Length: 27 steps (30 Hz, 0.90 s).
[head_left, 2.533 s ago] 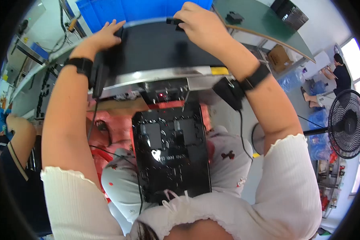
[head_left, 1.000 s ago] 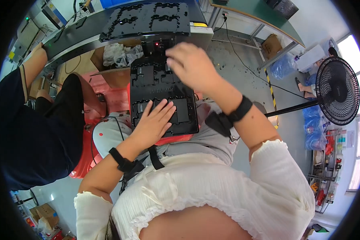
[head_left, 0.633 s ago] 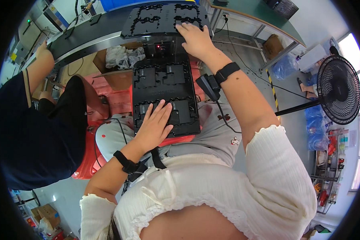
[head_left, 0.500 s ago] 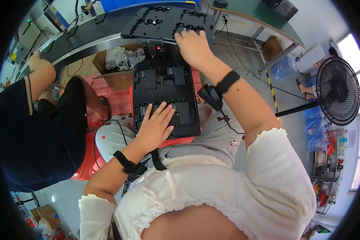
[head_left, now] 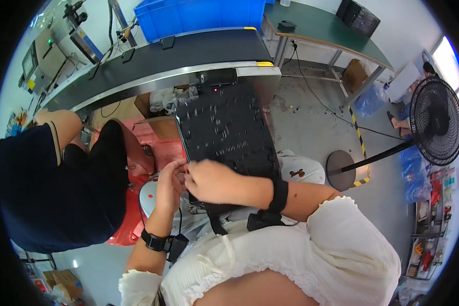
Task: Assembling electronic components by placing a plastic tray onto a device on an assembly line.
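Observation:
A black moulded tray [head_left: 224,127] with rows of raised bumps lies tilted across my lap, below the conveyor. My left hand [head_left: 169,184] is at the tray's near left corner, fingers bent and drawn together. Right beside it my right hand [head_left: 209,179] reaches over the same corner, slightly blurred, with its fingers curled in toward the left fingertips. Both hands look closed; what they pinch, if anything, is too small and hidden to make out.
Beyond the tray runs a black conveyor belt [head_left: 188,53] carrying small black pieces, with a blue bin [head_left: 199,19] behind it. Close on my left sits a person in dark clothes [head_left: 61,188]. A standing fan [head_left: 436,120] and a green table [head_left: 331,30] are at right.
My right hand has come back from the black panel at the conveyor to the tray's near left corner. The left hand has lifted off and bent. That panel has left the conveyor's end.

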Each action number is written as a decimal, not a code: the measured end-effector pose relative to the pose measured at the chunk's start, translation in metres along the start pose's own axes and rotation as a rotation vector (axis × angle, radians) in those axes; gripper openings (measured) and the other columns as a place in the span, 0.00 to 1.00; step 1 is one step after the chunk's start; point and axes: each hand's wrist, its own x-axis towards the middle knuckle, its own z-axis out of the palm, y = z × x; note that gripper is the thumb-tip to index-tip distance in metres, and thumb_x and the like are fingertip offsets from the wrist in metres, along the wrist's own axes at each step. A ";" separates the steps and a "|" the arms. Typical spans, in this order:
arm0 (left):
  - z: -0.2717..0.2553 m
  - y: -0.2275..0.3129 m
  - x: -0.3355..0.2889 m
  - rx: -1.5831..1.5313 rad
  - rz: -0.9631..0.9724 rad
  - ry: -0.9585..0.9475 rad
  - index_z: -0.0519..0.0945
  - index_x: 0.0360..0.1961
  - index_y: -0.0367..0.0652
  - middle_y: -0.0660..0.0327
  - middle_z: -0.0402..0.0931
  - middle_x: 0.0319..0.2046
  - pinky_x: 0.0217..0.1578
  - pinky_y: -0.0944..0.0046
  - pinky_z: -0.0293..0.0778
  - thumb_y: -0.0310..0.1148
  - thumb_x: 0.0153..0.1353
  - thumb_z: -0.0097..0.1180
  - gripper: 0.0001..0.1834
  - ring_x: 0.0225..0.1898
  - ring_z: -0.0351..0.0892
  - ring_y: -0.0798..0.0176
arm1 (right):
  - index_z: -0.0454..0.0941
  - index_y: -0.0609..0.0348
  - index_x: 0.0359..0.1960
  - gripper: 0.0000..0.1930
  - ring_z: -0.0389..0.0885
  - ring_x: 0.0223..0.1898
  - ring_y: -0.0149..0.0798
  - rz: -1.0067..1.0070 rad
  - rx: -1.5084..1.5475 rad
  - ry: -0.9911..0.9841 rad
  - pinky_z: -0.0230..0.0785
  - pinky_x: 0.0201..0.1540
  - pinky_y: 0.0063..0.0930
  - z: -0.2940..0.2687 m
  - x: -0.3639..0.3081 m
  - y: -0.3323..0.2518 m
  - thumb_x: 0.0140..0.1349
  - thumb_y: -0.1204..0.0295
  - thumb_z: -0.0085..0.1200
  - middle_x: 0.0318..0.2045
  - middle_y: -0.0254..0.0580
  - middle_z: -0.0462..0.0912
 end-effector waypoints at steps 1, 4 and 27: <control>0.003 0.000 0.003 0.017 -0.004 -0.013 0.70 0.52 0.38 0.62 0.74 0.35 0.35 0.68 0.71 0.33 0.63 0.50 0.18 0.34 0.74 0.69 | 0.72 0.69 0.33 0.14 0.80 0.32 0.58 -0.046 0.061 -0.164 0.72 0.37 0.47 0.011 -0.003 0.008 0.59 0.66 0.48 0.26 0.59 0.79; -0.030 -0.035 0.021 0.596 0.184 0.059 0.66 0.58 0.36 0.61 0.73 0.34 0.33 0.72 0.69 0.36 0.61 0.57 0.26 0.33 0.73 0.70 | 0.72 0.65 0.36 0.16 0.76 0.38 0.55 -0.187 0.038 -0.418 0.69 0.42 0.45 0.017 -0.009 0.011 0.57 0.63 0.53 0.33 0.54 0.76; -0.041 -0.033 0.080 1.132 0.117 0.097 0.69 0.55 0.34 0.41 0.72 0.48 0.52 0.57 0.65 0.32 0.63 0.45 0.20 0.50 0.72 0.44 | 0.62 0.60 0.61 0.41 0.55 0.66 0.52 0.057 -0.590 -0.063 0.49 0.60 0.62 -0.045 -0.003 0.115 0.52 0.46 0.57 0.62 0.58 0.59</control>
